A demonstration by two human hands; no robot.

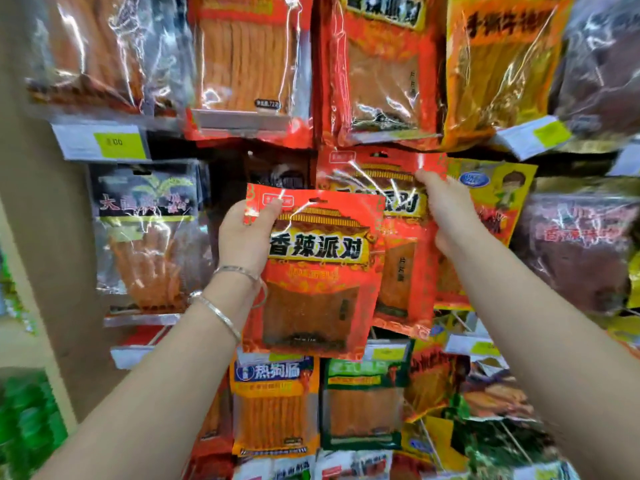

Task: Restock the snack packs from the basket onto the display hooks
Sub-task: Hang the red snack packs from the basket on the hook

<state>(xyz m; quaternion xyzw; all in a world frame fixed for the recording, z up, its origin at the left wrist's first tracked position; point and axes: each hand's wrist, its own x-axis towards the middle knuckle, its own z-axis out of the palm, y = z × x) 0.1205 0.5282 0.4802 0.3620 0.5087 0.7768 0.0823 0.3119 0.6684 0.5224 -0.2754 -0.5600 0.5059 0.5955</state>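
Left grip (246, 237) tight on one red pack (318, 271), right grip (450, 209) tight on another pack (401, 271)

my left hand (247, 237) holds a red snack pack (315, 271) by its top left corner, thumb pressed on the front, the pack upright and facing me. two thin bracelets (221, 313) sit on that wrist. my right hand (446, 209) reaches up to a hanging red pack (367, 174) of the same kind, just behind and right of the one i hold; its fingertips touch that pack's upper right edge, but i cannot tell whether they grip it. a yellow pack (502, 192) hangs just beside my right hand, a black pack (145, 220) to the left. below hang an orange pack (275, 407) and a green pack (363, 403).
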